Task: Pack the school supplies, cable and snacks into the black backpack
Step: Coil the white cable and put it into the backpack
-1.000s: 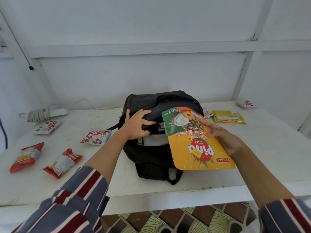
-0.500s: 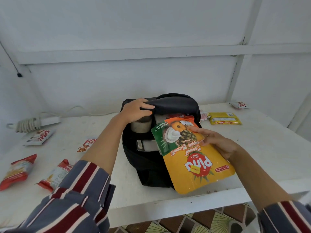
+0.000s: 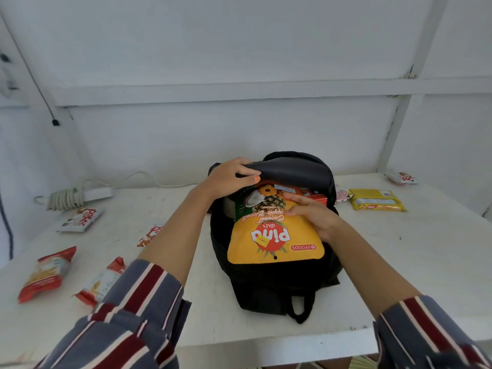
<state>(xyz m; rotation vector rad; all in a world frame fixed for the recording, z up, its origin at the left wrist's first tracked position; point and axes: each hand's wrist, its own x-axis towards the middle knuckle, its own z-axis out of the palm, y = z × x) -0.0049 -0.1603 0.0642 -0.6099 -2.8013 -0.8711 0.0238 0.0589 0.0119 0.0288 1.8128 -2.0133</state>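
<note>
- Left hand (image 3: pixel 229 177) grips flap (image 3: pixel 292 169), now lifted off backpack (image 3: pixel 266 286); mouth open.
- Right hand (image 3: pixel 311 214) holds pouch (image 3: pixel 274 241), fingers over it; moved from beside backpack to partway inside.
- Snacks (image 3: pixel 48 272) remain on bench (image 3: pixel 399 262).

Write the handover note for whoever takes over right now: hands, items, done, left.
Left hand grips the top flap of the black backpack, holding it open.
Right hand holds the biscuit pouch, far end in the opening, most of it outside.
Done: an orange box is inside.
Left: push the pouch in; pack the coiled cable, yellow pack and red snack packets lying on the table.
</note>
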